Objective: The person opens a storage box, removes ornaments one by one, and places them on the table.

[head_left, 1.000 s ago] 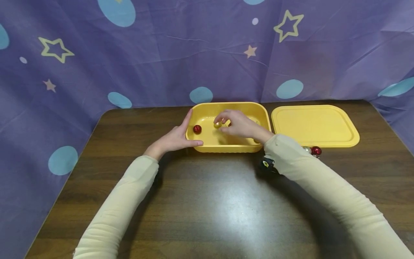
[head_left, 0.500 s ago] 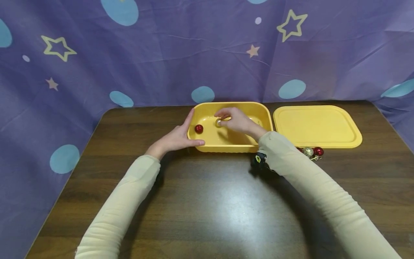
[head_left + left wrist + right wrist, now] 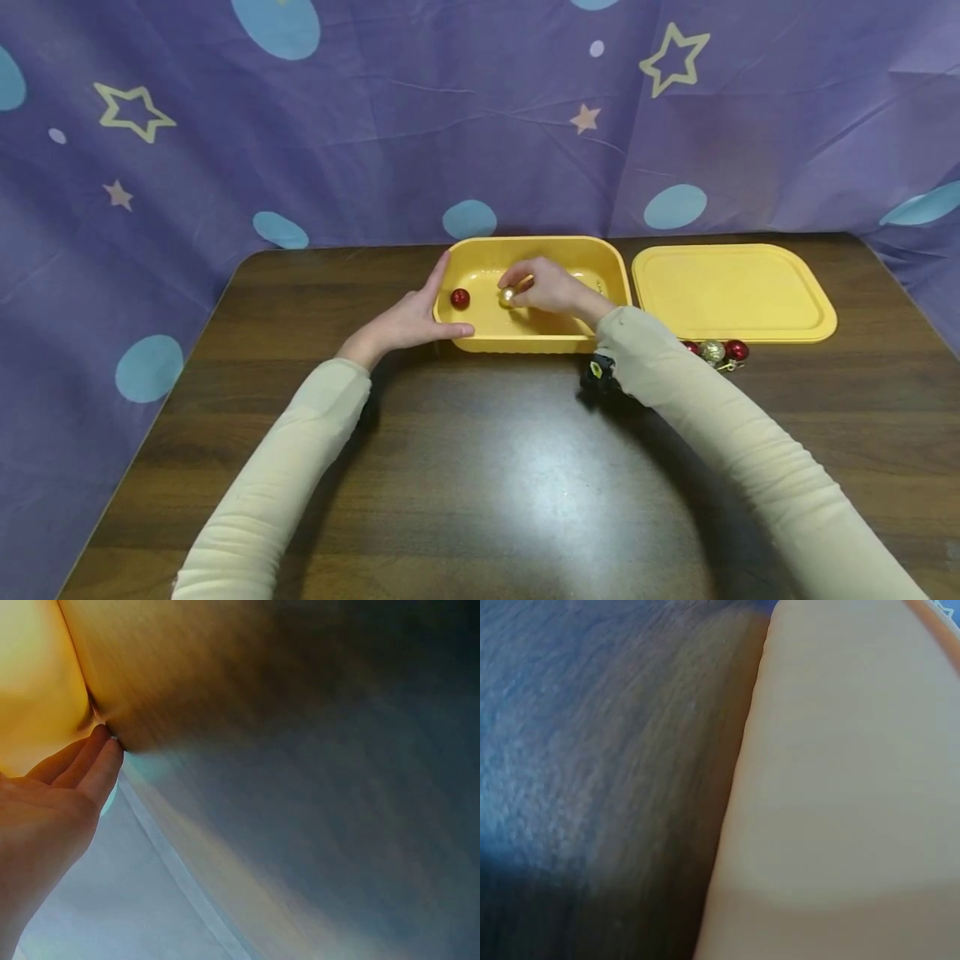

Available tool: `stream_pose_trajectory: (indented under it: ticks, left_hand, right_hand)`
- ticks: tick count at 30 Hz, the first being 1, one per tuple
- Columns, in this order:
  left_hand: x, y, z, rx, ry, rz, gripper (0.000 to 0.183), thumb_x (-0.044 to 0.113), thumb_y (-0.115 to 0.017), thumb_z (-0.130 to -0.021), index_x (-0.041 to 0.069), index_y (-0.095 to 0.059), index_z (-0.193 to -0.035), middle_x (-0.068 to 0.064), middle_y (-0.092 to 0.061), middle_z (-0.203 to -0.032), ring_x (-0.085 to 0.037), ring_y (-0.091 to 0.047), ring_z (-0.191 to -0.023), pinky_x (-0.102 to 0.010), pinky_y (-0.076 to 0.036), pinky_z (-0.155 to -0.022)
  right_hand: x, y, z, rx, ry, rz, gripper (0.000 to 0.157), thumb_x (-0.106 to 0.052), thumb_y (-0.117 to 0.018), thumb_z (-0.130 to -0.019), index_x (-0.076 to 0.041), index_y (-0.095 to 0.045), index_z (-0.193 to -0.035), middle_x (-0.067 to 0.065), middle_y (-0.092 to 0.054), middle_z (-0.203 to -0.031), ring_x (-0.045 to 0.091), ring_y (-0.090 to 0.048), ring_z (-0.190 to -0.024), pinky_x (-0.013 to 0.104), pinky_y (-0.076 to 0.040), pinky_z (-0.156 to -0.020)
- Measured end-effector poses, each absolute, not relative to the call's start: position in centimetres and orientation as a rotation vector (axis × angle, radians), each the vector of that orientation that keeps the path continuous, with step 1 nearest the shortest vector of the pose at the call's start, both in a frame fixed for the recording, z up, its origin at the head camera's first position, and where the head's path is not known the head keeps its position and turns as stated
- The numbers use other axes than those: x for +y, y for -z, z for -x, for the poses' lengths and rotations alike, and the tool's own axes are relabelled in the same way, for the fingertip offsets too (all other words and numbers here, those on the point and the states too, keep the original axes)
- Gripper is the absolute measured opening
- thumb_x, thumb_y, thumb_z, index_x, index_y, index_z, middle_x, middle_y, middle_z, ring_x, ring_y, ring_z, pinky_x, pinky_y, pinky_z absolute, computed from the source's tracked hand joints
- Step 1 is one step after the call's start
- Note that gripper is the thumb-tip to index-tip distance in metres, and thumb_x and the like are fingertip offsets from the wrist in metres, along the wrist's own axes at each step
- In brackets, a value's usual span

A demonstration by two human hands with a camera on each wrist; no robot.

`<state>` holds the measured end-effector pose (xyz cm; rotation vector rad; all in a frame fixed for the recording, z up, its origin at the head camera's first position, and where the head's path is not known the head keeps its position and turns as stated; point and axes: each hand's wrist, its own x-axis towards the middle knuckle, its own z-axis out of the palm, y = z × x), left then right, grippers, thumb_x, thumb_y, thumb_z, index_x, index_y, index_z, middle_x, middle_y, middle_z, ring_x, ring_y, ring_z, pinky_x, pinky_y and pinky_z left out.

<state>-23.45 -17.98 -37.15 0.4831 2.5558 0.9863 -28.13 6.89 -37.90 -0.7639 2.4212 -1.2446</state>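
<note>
A yellow plastic box (image 3: 540,344) stands at the back of the table. My left hand (image 3: 405,321) braces its left end, thumb over the near rim and fingers extended along the outer wall. The left wrist view shows these fingers (image 3: 86,761) nearly straight against the box (image 3: 37,690). Inside the box, my right hand (image 3: 551,287) pinches a small gold Christmas ball (image 3: 507,297) between thumb and fingers, low over the floor. A red Christmas ball (image 3: 460,298) lies at the left end. The right hand is out of its own wrist view and hides part of the box's right side.
Right of the box lies its flat yellow lid (image 3: 731,292). Two red balls and a gold glitter ball (image 3: 712,351) lie in front of the lid, partly behind the right sleeve (image 3: 675,375). A purple starry curtain (image 3: 480,125) hangs behind the wooden table (image 3: 450,467).
My right forearm has shifted slightly left, uncovering more of the balls by the lid. The right hand has lifted the gold ball slightly, then lowered it. My left hand stays on the box.
</note>
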Motion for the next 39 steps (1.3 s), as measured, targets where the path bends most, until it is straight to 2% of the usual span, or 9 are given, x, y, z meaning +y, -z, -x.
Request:
stream_pose_trajectory:
  ticks: [11,18,25,30,39]
  left_hand:
    - [-18.0,37.3,23.5,2.564,-0.982,-0.477,0.119,0.054,-0.073,-0.08,0.035,0.02,-0.151,-0.024,-0.042,-0.143,-0.03,-0.054,-0.111,-0.046,-0.039,-0.1]
    - [-18.0,37.4,23.5,2.563,-0.985,-0.476,0.12,0.055,-0.074,-0.079,0.03,0.017,-0.153,-0.025,-0.045,-0.14,-0.031,-0.055,-0.107,-0.046,-0.04,-0.099]
    - [-17.9,37.4,23.6,2.576,-0.99,-0.488,0.12,0.053,-0.075,-0.079,0.027,0.015,-0.154,-0.026,-0.048,-0.137,-0.031,-0.055,-0.104,-0.046,-0.04,-0.098]
    - [-17.9,37.3,23.5,2.56,-1.006,-0.478,0.12,0.053,-0.075,-0.079,0.03,0.016,-0.153,-0.023,-0.052,-0.133,-0.031,-0.055,-0.101,-0.045,-0.04,-0.098]
    - [-18.0,37.4,23.4,2.572,-0.987,-0.491,0.12,0.053,-0.075,-0.079,0.031,0.017,-0.153,-0.026,-0.05,-0.135,-0.03,-0.055,-0.105,-0.046,-0.04,-0.099]
  right_hand:
    - [6.9,37.8,28.0,2.468,1.193,0.759,0.024,0.001,-0.07,-0.081,0.004,-0.064,-0.104,0.016,-0.066,-0.1,0.029,-0.061,-0.094,0.036,-0.048,-0.086]
    - [7.6,37.1,27.3,2.435,1.32,0.794,0.022,0.003,-0.069,-0.081,0.006,-0.063,-0.101,0.016,-0.067,-0.095,0.029,-0.061,-0.092,0.036,-0.047,-0.088]
    - [8.9,36.3,26.6,2.357,1.434,0.75,0.021,0.004,-0.067,-0.084,0.006,-0.063,-0.104,0.015,-0.064,-0.097,0.027,-0.062,-0.09,0.032,-0.049,-0.083]
    - [9.8,35.9,26.6,2.343,1.541,0.721,0.023,0.002,-0.069,-0.084,0.006,-0.063,-0.106,0.015,-0.065,-0.098,0.023,-0.061,-0.087,0.029,-0.049,-0.079]
    - [12.1,34.8,25.7,2.297,1.68,0.652,0.023,-0.003,-0.068,-0.088,0.007,-0.062,-0.108,0.016,-0.066,-0.101,0.018,-0.063,-0.089,0.027,-0.048,-0.084]
